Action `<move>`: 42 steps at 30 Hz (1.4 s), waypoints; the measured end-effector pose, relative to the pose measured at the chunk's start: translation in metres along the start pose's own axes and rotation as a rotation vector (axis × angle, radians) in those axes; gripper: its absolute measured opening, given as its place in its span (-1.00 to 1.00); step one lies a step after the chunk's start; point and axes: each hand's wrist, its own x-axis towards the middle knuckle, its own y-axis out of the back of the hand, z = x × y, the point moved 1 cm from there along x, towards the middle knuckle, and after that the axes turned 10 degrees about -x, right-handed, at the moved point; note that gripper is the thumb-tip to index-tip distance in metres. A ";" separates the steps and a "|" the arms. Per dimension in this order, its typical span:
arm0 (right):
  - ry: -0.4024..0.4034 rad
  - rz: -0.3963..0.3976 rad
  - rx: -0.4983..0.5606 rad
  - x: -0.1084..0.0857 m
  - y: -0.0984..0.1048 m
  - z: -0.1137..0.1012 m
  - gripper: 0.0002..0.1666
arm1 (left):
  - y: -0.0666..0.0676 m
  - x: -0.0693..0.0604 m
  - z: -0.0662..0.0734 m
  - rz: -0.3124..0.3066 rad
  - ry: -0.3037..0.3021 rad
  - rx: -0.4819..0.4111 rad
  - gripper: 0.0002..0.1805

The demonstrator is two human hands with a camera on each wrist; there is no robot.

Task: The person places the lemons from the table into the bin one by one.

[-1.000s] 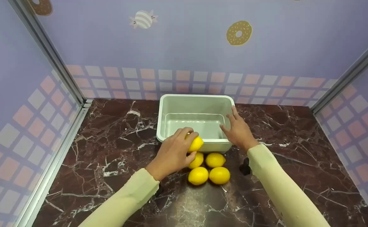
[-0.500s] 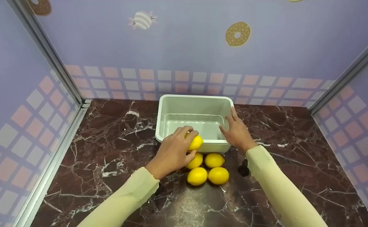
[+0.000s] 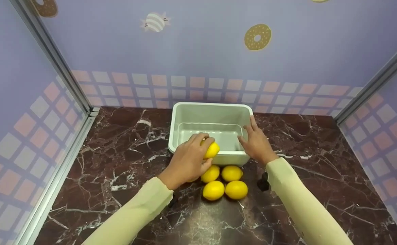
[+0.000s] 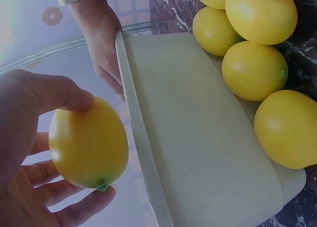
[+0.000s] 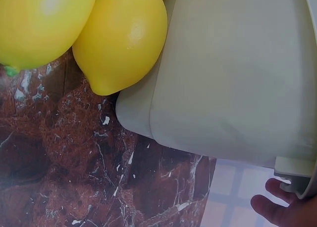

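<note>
My left hand (image 3: pixel 188 158) holds a yellow lemon (image 3: pixel 212 150) above the front rim of a pale grey-green plastic bin (image 3: pixel 247 153). In the left wrist view, the thumb and curled fingers pinch that lemon (image 4: pixel 89 143), its green stem tip showing. My right hand (image 3: pixel 259 143) grips the bin's right rim, some digits inside and others outside. Its fingertips (image 5: pixel 267 209) show at the rim in the right wrist view. On the tabletop before the bin sit several more lemons, such as a front left lemon (image 3: pixel 213 190) and a front right lemon (image 3: pixel 236 190). Another is mostly hidden under my left wrist.
The dark red marbled tabletop (image 3: pixel 123 163) extends on both sides of the bin. A purple patterned wall (image 3: pixel 198 51) stands right behind it, with side panels left and right. A small black object (image 3: pixel 263 182) shows beside the right sleeve.
My left hand and its lemon have risen slightly toward the bin, and the edge of a lemon under the wrist has come into view. The right hand keeps its place on the rim.
</note>
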 end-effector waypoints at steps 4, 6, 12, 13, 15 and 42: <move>0.001 0.004 -0.007 0.000 0.000 0.001 -0.34 | -0.001 0.003 -0.001 0.002 -0.005 0.009 -0.45; 0.000 0.007 -0.007 0.000 0.000 0.001 -0.34 | -0.001 0.004 -0.001 0.008 -0.012 0.011 -0.46; 0.007 0.006 -0.011 -0.002 0.001 0.000 -0.35 | -0.001 0.006 0.000 0.011 -0.013 0.008 -0.47; 0.008 0.005 -0.012 -0.002 0.001 0.000 -0.36 | -0.001 0.006 0.000 0.009 -0.011 0.007 -0.47; 0.008 0.004 -0.010 -0.002 0.001 0.000 -0.36 | -0.001 0.007 0.000 0.004 -0.007 0.002 -0.46; 0.004 -0.004 0.002 0.000 0.001 0.001 -0.36 | -0.004 0.026 -0.002 -0.022 0.005 0.008 -0.48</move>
